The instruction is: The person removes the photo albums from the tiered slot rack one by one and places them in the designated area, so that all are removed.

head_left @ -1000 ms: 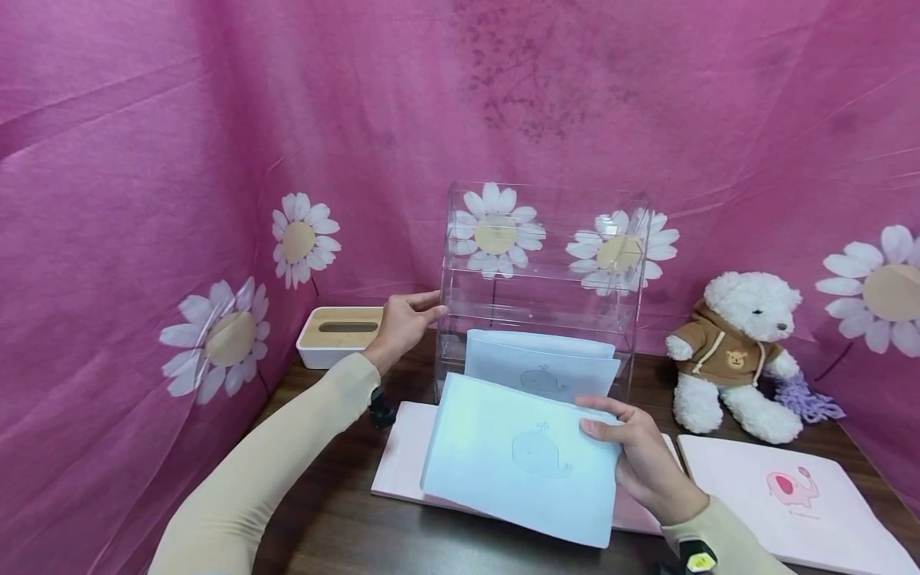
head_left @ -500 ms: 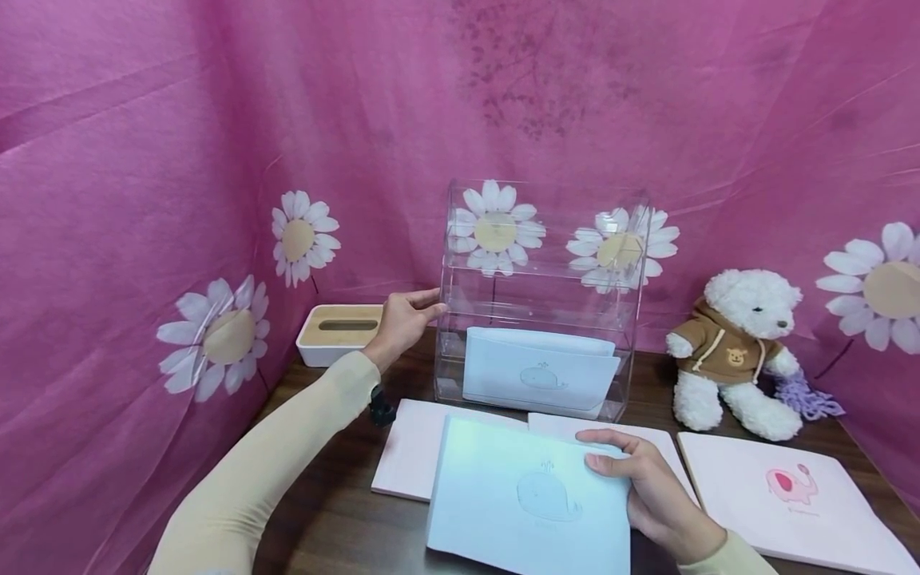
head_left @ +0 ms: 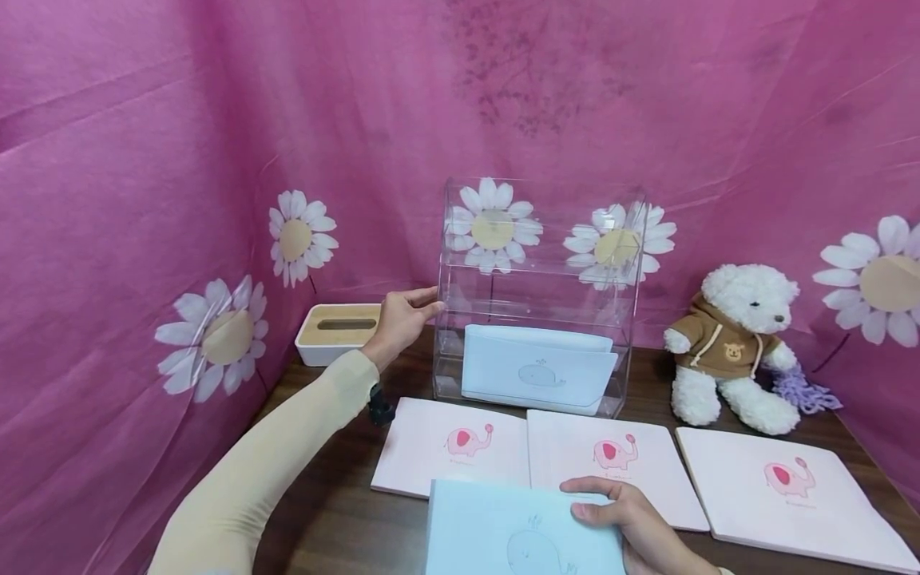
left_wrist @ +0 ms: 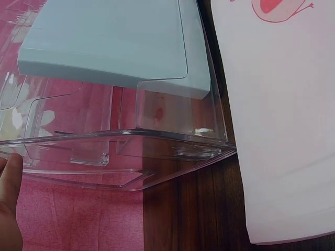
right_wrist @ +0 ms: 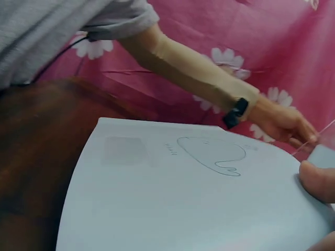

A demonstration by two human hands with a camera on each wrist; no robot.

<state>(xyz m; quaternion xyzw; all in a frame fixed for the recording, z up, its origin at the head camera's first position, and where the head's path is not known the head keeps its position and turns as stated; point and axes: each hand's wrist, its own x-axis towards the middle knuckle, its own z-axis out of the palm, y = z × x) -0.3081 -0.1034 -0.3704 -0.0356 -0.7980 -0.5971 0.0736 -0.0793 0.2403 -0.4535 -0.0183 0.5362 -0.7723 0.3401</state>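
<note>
My right hand (head_left: 636,523) pinches the upper right edge of a light blue notebook (head_left: 517,535) with a whale drawing, thumb on the cover. The notebook's lower part falls outside the head view. My left hand (head_left: 402,323) holds the left side edge of a clear plastic rack (head_left: 535,307), partly hidden from the left wrist view, where one finger (left_wrist: 11,180) shows at the rim. In the rack's lowest tier stand light blue whale notebooks (head_left: 539,371). Three pink elephant notebooks lie in front: left (head_left: 431,439), middle (head_left: 575,447) and right (head_left: 755,495).
A white tissue box (head_left: 323,355) with a wooden lid stands behind my left forearm. To the rack's right sits a white teddy bear (head_left: 729,351) in a brown hoodie, a purple tassel beside it. Pink flowered cloth hangs behind the dark wooden table (head_left: 323,511).
The right hand has drawn the light blue notebook down and toward me, away from the rack, uncovering the pink notebooks. My left hand keeps its place on the rack.
</note>
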